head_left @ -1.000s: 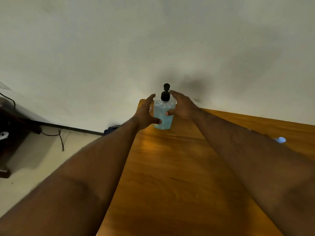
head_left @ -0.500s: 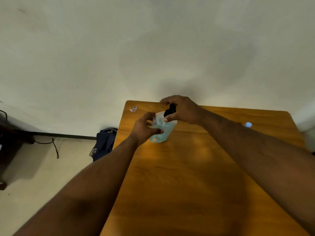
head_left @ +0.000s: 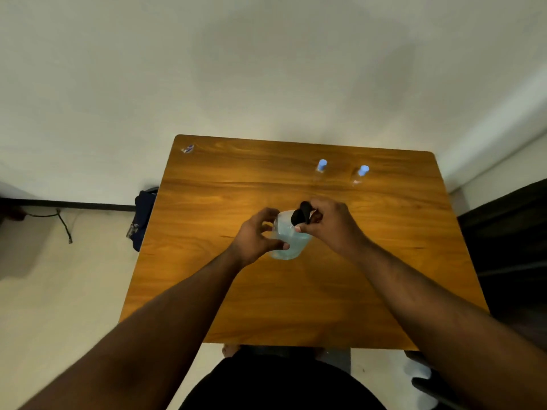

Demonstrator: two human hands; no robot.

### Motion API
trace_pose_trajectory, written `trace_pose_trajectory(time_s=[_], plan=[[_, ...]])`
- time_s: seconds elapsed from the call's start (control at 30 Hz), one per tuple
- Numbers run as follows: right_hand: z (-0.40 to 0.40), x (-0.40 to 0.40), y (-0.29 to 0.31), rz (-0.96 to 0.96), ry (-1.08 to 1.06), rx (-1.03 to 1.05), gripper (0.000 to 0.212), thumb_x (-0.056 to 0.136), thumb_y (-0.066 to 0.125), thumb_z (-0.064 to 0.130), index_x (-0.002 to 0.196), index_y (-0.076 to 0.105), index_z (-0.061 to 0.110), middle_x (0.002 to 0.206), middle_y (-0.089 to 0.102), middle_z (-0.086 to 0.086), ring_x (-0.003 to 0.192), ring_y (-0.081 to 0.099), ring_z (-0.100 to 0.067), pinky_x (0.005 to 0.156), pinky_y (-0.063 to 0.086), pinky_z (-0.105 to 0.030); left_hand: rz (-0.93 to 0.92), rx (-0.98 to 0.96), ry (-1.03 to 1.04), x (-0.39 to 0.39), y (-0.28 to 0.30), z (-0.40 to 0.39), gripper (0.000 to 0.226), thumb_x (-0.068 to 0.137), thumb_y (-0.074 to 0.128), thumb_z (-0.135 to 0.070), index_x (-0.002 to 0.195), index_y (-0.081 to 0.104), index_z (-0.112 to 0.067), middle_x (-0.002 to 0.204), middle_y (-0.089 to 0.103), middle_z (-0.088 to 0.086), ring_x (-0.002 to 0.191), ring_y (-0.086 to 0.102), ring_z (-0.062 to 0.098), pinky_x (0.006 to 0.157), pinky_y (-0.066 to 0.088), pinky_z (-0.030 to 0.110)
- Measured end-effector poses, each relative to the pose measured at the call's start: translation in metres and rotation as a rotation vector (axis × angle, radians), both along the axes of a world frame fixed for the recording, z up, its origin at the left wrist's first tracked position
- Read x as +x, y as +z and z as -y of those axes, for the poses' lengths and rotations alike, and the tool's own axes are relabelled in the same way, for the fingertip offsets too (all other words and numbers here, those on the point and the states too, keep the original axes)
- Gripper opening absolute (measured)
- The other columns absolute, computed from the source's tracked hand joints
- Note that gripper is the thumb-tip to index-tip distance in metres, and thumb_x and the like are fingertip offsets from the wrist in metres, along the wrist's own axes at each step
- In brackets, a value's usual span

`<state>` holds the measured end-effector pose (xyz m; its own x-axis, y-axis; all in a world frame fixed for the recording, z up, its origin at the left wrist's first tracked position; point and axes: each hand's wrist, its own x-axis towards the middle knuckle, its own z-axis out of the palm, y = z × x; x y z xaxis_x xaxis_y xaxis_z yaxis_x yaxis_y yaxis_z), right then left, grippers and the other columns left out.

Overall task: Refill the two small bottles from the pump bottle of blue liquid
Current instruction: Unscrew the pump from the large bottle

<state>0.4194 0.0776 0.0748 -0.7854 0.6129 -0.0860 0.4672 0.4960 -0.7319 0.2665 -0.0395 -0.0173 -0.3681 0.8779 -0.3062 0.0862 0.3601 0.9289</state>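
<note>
The clear pump bottle of blue liquid [head_left: 288,239] stands near the middle of the wooden table [head_left: 296,306]. My left hand [head_left: 257,234] wraps its body from the left side. My right hand [head_left: 327,222] closes over the black pump head [head_left: 300,215] on top. Two small clear bottles with light blue caps stand at the far right of the table: one [head_left: 321,166] and, right of it, the other [head_left: 361,173]. Both are well beyond my hands and untouched.
A small wrapper or scrap [head_left: 187,149] lies at the table's far left corner. A dark blue bag [head_left: 142,217] leans on the floor left of the table. A cable [head_left: 63,223] trails along the floor. Dark furniture [head_left: 509,247] stands to the right.
The bottle has come from the table's far left corner towards the middle, held in both hands. The view has tilted down, and both small bottles now show.
</note>
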Motion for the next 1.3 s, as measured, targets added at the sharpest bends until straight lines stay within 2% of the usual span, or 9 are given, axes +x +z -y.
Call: trace_pose_trajectory(time_s=[0.17,0.33,0.47,0.73,0.87,1.0,1.1,1.2,1.3], plan=[[-0.004,0.013,-0.016,-0.035,0.035,0.053,0.037,0.069,0.081,0.012,0.103,0.067,0.01,0.094,0.063,0.0,0.083,0.059,-0.012,0.068,0.048,-0.018,0.036,-0.023,-0.03,0.014,-0.002,-0.006,0.078,0.061,0.088,-0.006,0.126,0.048,-0.022,0.122,0.053,-0.001,0.119,0.054,0.021,0.079,0.06,0.039],[-0.011,0.011,-0.019,0.021,0.046,0.057,0.039,0.066,0.084,0.026,0.098,0.065,0.017,0.095,0.06,0.002,0.082,0.053,-0.007,0.063,0.039,-0.009,-0.052,-0.025,-0.101,0.023,-0.001,-0.011,0.107,0.056,0.093,-0.023,0.142,0.032,-0.034,0.139,0.043,-0.002,0.128,0.043,0.014,0.095,0.05,0.033],[-0.014,0.005,-0.022,0.067,0.068,0.094,0.029,0.067,0.082,0.036,0.08,0.061,0.021,0.082,0.059,0.004,0.074,0.053,-0.01,0.059,0.039,-0.02,-0.002,0.032,-0.04,0.034,-0.001,-0.012,0.092,0.061,0.089,-0.012,0.137,0.041,-0.028,0.128,0.055,-0.001,0.118,0.055,0.015,0.082,0.058,0.029],[-0.025,0.004,-0.021,0.018,0.219,0.107,0.024,0.072,0.08,0.027,0.078,0.058,0.02,0.075,0.054,0.008,0.066,0.048,-0.004,0.058,0.036,-0.017,0.012,-0.001,-0.064,0.027,0.003,-0.02,0.082,0.058,0.089,-0.01,0.126,0.051,-0.033,0.121,0.061,-0.003,0.118,0.057,0.017,0.087,0.058,0.045],[-0.037,0.0,-0.018,-0.001,0.352,0.128,0.021,0.074,0.079,0.023,0.078,0.059,0.015,0.076,0.053,0.009,0.066,0.047,-0.004,0.059,0.036,-0.016,0.021,-0.019,-0.079,0.022,0.007,-0.025,0.078,0.058,0.089,-0.004,0.124,0.054,-0.026,0.119,0.062,-0.002,0.114,0.058,0.017,0.086,0.059,0.04],[-0.048,-0.004,-0.018,0.065,0.589,0.144,0.016,0.078,0.072,0.013,0.092,0.067,0.006,0.09,0.062,-0.003,0.077,0.054,-0.011,0.065,0.043,-0.023,0.021,-0.063,-0.159,0.018,0.009,-0.026,0.074,0.059,0.088,0.0,0.121,0.055,-0.019,0.116,0.062,-0.006,0.109,0.058,0.006,0.076,0.055,0.015],[-0.065,-0.009,-0.004,0.279,0.655,0.105,0.037,0.079,0.073,0.019,0.115,0.062,0.017,0.108,0.063,0.002,0.084,0.056,-0.005,0.072,0.044,-0.018,0.0,-0.081,-0.184,0.016,0.011,-0.028,0.076,0.059,0.089,-0.003,0.125,0.053,-0.019,0.121,0.06,-0.005,0.115,0.057,0.011,0.08,0.054,0.018],[-0.082,-0.012,0.026,0.461,0.519,-0.044,0.051,0.083,0.069,0.019,0.13,0.051,0.025,0.109,0.063,0.006,0.08,0.06,-0.006,0.067,0.048,-0.02,0.013,-0.078,-0.162,0.017,0.012,-0.028,0.082,0.06,0.089,-0.003,0.13,0.05,-0.02,0.123,0.058,-0.007,0.116,0.054,0.014,0.081,0.054,0.02],[-0.076,-0.013,0.046,0.346,0.241,-0.132,0.031,0.093,0.052,0.04,0.106,0.064,0.014,0.084,0.068,-0.002,0.072,0.067,-0.021,0.06,0.054,-0.028,0.023,-0.069,-0.147,0.02,0.014,-0.028,0.081,0.061,0.088,0.0,0.129,0.05,-0.022,0.118,0.057,-0.011,0.11,0.054,0.009,0.076,0.053,0.015]])
